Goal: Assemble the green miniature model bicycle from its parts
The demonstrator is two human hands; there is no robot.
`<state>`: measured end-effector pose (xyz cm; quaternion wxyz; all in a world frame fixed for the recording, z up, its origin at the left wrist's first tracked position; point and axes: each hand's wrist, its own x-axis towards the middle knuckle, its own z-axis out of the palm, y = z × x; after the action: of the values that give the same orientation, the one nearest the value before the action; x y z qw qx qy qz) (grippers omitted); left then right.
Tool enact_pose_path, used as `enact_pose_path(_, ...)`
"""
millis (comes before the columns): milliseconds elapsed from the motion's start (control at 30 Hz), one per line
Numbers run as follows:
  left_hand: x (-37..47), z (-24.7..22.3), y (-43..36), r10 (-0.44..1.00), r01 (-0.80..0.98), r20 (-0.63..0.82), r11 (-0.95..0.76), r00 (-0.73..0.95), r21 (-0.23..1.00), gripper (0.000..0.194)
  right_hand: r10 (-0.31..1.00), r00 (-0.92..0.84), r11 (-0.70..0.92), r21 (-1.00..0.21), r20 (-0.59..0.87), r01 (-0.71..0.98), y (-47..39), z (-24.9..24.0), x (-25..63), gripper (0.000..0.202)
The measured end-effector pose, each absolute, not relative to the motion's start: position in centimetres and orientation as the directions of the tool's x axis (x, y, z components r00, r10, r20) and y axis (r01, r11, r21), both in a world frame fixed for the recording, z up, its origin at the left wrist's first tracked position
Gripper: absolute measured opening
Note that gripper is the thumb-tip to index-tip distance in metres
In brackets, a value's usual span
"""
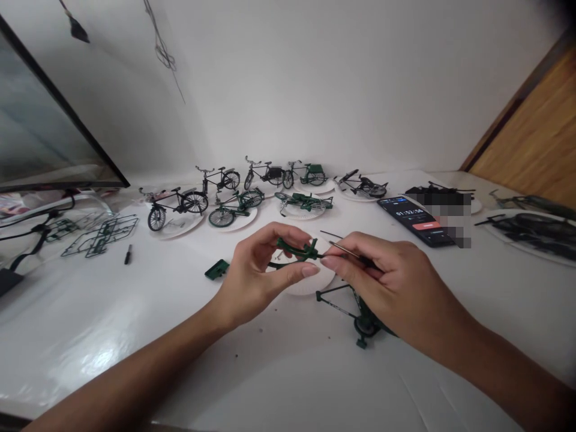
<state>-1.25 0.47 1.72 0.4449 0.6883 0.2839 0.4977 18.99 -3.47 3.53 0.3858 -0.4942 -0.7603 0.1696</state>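
My left hand (252,270) is closed on a small green model bicycle part (308,251), with curved pieces like a fork and mudguard. Thumb and fingers curl round it, hiding some of it. In my right hand (389,273) is a thin screwdriver (341,246), its metal shaft pointing left past the part. The right thumb and fingertips meet the part's right end. Under both hands lies a white paper plate (310,287) with tiny pieces on it. A green bicycle frame (337,305) rests on the table, partly covered by my right hand.
Several assembled model bicycles (182,203) stand or lie on paper plates along the wall. Green sprue frames (101,234) and a short dark screwdriver (128,254) lie at left. A green tray-like piece (216,269) sits beside my left hand. A phone (416,221) showing a timer lies at right.
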Motion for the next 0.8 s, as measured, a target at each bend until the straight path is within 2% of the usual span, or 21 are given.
enact_pose_path(233, -1.52, 1.77, 0.74, 0.795, -0.155, 0.469, -0.445, 0.385, 0.882, 0.007, 0.863, -0.201, 0.473, -0.602, 0.464, 0.643, -2.88, 3.13, 19.66, 0.019)
enact_pose_path(367, -1.45, 1.57, 0.94, 0.766, -0.185, 0.505, -0.472, 0.398, 0.862, 0.017, 0.840, -0.196, 0.498, -0.574, 0.506, 0.651, -2.80, 3.12, 19.77, 0.018)
enact_pose_path(533, -1.35, 1.49, 0.97, 0.764, -0.126, 0.541, -0.534, 0.352, 0.836, 0.018, 0.809, -0.192, 0.532, -0.555, 0.556, 0.640, -3.00, 3.17, 19.66, 0.016)
enact_pose_path(800, -1.58, 1.60, 0.79, 0.774, -0.045, 0.530, -0.550, 0.346, 0.834, 0.018, 0.855, -0.183, 0.475, -0.591, 0.486, 0.652, -3.19, 3.18, 19.56, 0.018)
